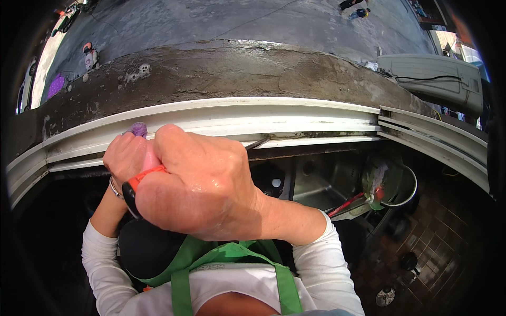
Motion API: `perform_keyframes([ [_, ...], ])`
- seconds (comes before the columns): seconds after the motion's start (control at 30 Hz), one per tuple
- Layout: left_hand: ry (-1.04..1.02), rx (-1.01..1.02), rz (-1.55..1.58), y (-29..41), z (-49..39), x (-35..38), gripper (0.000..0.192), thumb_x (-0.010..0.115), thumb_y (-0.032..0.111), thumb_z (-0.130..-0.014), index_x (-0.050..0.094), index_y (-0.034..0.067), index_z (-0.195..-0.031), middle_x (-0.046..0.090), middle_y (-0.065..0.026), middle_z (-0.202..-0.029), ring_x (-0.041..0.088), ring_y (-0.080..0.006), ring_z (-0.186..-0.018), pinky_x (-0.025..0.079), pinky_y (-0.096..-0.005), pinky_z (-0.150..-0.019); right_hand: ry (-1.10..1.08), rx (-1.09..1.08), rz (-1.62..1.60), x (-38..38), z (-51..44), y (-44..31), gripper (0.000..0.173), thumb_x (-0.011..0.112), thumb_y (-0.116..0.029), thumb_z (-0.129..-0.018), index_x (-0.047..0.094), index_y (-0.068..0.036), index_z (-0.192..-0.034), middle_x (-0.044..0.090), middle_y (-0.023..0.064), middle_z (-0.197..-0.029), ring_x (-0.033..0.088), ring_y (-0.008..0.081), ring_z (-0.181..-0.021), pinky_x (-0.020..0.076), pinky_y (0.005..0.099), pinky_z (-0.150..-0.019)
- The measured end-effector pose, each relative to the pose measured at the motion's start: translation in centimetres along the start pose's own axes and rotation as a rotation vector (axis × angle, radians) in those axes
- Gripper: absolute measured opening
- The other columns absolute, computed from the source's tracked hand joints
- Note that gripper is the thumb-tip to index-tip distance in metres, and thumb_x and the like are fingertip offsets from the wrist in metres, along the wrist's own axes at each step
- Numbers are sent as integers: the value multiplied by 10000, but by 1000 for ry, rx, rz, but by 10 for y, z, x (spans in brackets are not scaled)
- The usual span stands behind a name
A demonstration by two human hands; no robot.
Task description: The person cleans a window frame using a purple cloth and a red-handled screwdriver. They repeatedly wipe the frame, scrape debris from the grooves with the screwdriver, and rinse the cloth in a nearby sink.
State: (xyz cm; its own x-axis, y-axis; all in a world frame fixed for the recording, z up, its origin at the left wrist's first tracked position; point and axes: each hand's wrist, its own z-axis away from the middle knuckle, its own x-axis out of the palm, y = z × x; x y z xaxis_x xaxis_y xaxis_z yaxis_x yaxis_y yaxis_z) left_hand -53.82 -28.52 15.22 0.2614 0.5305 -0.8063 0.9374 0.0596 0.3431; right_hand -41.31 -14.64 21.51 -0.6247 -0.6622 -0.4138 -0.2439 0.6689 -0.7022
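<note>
My right hand [199,179] is close to the camera, closed in a fist around an orange-red and black handle [136,187]; the tool's kind cannot be told. My left hand [125,156], with a bracelet at the wrist, is just behind it at the left. Its fingers curl around a rough purple lump [139,129] that sticks out at the far side. Between the hands shows something pink, perhaps the left thumb. A dark, narrow metal piece [257,143] lies beyond my right hand, across the white window track [276,118]; its other end is hidden.
Beyond the track are a wet concrete ledge [276,75] and an air-conditioner outdoor unit [431,81]. Below at right are a steel sink [328,177], a red-handled tool [346,204], a round metal-rimmed container [413,183] and brown floor tiles [442,237]. People stand far outside.
</note>
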Motion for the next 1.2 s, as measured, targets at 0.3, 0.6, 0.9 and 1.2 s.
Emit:
perform_keyframes([
  [0.3,-89,94,19,-2,3,-3,169,679,159,-746,575,28,-769,495,-114,-643,484,-316,-533,371,-387,-499,-3,3,206,-25,6,12,348,704,107,-626,412,-65,-707,407,68,-571,461,217,-447,379,319,-382],
  [0.6,-51,84,12,-1,1,-1,169,660,174,-724,610,33,-803,504,-85,-651,489,-291,-543,377,-375,-506,139,20,210,-36,10,27,359,676,136,-671,378,-60,-711,430,75,-600,444,226,-447,385,306,-400],
  [0.9,-86,95,32,-1,3,-1,217,646,229,-826,581,22,-822,513,-114,-664,484,-315,-547,368,-385,-513,45,-11,202,-45,14,24,370,694,96,-557,391,-77,-677,415,48,-580,443,195,-440,361,281,-382],
  [1.2,-100,73,31,0,3,-3,138,628,102,-745,575,18,-842,499,-121,-656,478,-316,-546,366,-390,-512,-1,-40,256,-49,20,26,387,687,111,-666,349,-74,-641,389,49,-553,407,207,-418,341,298,-364],
])
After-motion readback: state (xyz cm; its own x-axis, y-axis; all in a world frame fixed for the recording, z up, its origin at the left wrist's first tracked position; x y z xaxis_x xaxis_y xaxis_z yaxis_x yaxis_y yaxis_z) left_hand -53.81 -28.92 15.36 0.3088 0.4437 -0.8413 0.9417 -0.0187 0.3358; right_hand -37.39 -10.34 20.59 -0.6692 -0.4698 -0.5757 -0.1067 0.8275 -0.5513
